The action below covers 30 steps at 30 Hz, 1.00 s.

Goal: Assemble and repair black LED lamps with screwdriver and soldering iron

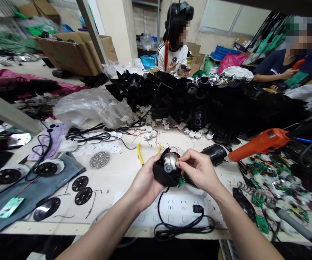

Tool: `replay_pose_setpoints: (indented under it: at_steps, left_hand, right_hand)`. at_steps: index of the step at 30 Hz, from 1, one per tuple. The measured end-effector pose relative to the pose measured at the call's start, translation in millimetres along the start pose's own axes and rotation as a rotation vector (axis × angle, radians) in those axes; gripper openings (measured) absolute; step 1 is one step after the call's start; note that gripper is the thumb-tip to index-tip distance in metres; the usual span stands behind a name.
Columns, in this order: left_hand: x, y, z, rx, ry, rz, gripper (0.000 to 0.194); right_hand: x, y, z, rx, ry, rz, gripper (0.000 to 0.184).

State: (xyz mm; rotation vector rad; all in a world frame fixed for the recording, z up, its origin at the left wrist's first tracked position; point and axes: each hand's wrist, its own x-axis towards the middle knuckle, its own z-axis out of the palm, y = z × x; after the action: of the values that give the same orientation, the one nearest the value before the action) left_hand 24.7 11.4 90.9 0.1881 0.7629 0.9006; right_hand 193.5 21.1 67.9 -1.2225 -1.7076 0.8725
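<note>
My left hand grips a black plastic housing from its left side, fingers wrapped under it. Inside the housing sits a silvery small motor with thin red wires. My right hand is closed in a pinch on a red wire at the motor's right side; the fingertips partly hide it. A small green circuit board hangs at the housing's lower right edge. Just behind my left hand lie yellow-handled pliers. A black cylindrical part rests beyond my right hand.
A white power strip with a coiled black cord is below my hands. Screws fill a round dish at left. An orange electric screwdriver and soldering iron are at right. Black housings pile up behind; two people work beyond.
</note>
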Motion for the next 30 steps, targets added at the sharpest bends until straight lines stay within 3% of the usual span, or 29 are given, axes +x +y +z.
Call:
replay_pose_setpoints:
  at_steps: [10, 16, 21, 23, 30]
  left_hand:
    - [0, -7, -3.7, 0.048, 0.038, 0.169, 0.013]
    - [1, 2, -9.7, 0.123, 0.000, 0.079, 0.016]
    - [4, 18, -7.9, 0.090, -0.029, 0.005, 0.024]
    - [4, 22, -5.5, 0.065, -0.032, -0.038, 0.031]
    - [2, 19, 0.8, 0.070, 0.038, -0.033, 0.033]
  right_hand:
    - [4, 6, 3, 0.045, -0.016, -0.016, 0.019]
    - [8, 0, -2, 0.075, -0.012, 0.012, 0.013]
    - [11, -14, -1, -0.069, -0.009, -0.087, 0.003]
    - [12, -15, 1, -0.084, -0.001, -0.120, 0.008]
    - [10, -12, 2, -0.136, -0.021, -0.165, 0.009]
